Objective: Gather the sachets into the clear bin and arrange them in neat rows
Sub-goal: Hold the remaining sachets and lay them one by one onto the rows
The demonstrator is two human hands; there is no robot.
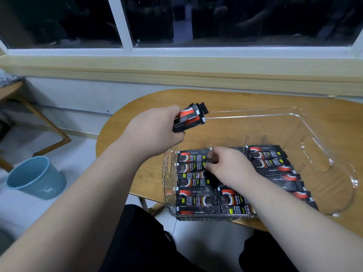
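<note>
Left hand (157, 130) grips a fanned stack of sachets (188, 118) at frame centre above the clear bin (314, 146), right hand (225, 163) pinches one sachet (204, 160) onto the lower-centre rows, and a loosening clutch could spill that fan across them.

Nothing printed here can be read for certain. The black-and-red sachets (196, 167) lying in the clear bin (255, 111) each carry a line of bold white characters along their length, a small yellow tag with dark print, and a thin row of fine white lettering near one edge, all too blurred to make out. The bundle of sachets (188, 118) raised above the counter (137, 107) shows only a strip of tiny white print, and the blue bucket (37, 177) on the floor bears a small white mark, equally illegible.
</note>
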